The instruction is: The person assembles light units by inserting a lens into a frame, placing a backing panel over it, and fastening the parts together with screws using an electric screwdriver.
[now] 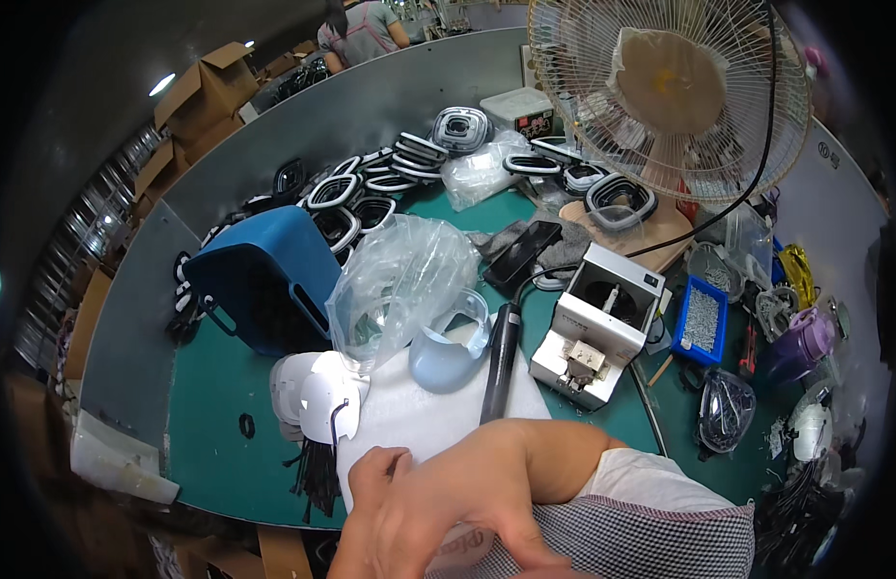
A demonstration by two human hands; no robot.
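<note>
Both my hands are close together at the table's near edge, in front of my checked apron. My right hand [467, 478] reaches across from the right over the left one, its fingers smeared by motion. Curled fingers show on my left hand [375, 473], mostly covered by the right; whatever it holds is hidden. Just beyond them lies a white foam sheet [424, 415]. On it rest a light-blue curved plastic shell [446, 359] and a black cylindrical electric screwdriver [502, 362] with a cord. White rounded covers [317, 396] with black cables [317, 478] lie left of the sheet.
A blue plastic housing [274, 265] and a clear plastic bag [404, 280] stand at left centre. Several black-and-white frames [371, 183] are piled behind. At right are a screw feeder [597, 323], a blue screw tray [701, 318], a purple bottle [800, 343] and a fan [670, 87].
</note>
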